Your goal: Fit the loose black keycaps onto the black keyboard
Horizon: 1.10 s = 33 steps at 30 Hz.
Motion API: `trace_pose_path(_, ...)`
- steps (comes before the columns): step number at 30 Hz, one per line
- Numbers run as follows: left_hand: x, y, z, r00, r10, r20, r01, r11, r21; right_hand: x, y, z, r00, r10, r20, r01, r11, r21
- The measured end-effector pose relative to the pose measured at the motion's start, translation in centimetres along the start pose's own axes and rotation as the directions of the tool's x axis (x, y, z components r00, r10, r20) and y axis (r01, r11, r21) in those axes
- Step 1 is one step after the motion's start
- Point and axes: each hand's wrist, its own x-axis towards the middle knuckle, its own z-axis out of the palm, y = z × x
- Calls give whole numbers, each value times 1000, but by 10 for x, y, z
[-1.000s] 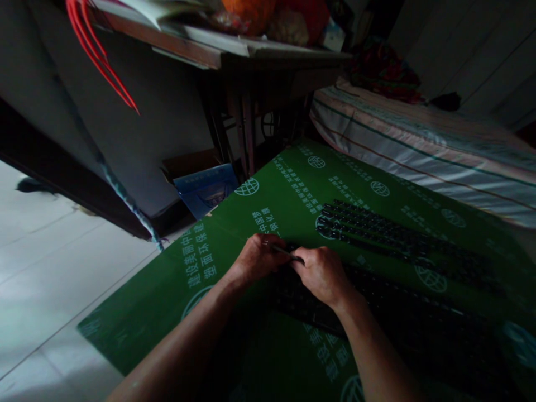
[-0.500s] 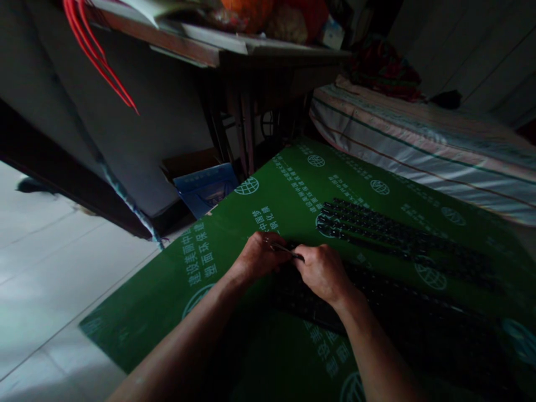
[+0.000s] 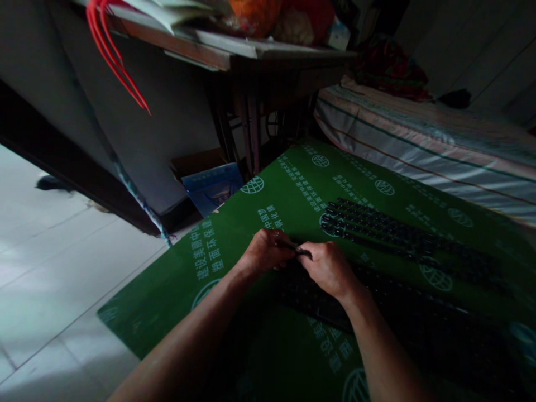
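Two bare arms reach up from the bottom, over a green board (image 3: pixel 146 318). The left arm is long and almost straight, and it leans up to the right. The right arm leans up to the left. The two arms come close at the top, like the top of a tent.

The left hand (image 3: pixel 268 251) has its back up, and its fingers are curled in. The right hand (image 3: pixel 329 271) is bent in a loose fist, with its thumb and first finger pointing at the left hand. The hands are side by side, so near that their fingertips almost meet.

Both hands are closed in a pinch on one small, thin, dark bit (image 3: pixel 304 253). It sits between the fingertips, just over the board. The fingers hide most of it, so I cannot tell its whole shape. The tucked-in fingers of each hand are hard to see too.

Under the right arm is a big black pile (image 3: pixel 422 318), and it is too dark to see well. Its left end is just under the hands. Past the right hand, black strips (image 3: pixel 377 226) lie in a row on the board, side by side. Behind the board are a table (image 3: pixel 218 56) and a bed (image 3: pixel 402 139).
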Motion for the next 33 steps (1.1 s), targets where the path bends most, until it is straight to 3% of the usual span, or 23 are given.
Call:
trace_pose_path(5,0,-1,-1,1000,6,17,-6,1000,-14,3,7,3,997,21,-74,-4,976,216)
trace_pose_path(9,0,0,-4,999,-10,52,14,996,-83,4,11,4,989,54,-137,11,900,437)
trace_pose_path(13,1,2,-3,999,-22,45,25,998,-64,3,13,3,987,114,-114,-32,830,556)
trace_pose_path(18,3,1,1,1000,-27,2,26,998,63,2,13,1,989,123,-78,-52,799,599)
trace_pose_path(23,1,0,1,1000,3,10,-3,998,55,-2,11,-9,989,130,-70,-56,771,635)
trace_pose_path(29,2,-1,2,1000,6,-18,-4,996,94,-5,11,-15,953,140,-268,57,788,614)
trace_pose_path(33,2,-3,1,1000,7,-3,-7,999,35,-5,13,-6,918,219,-331,19,810,587)
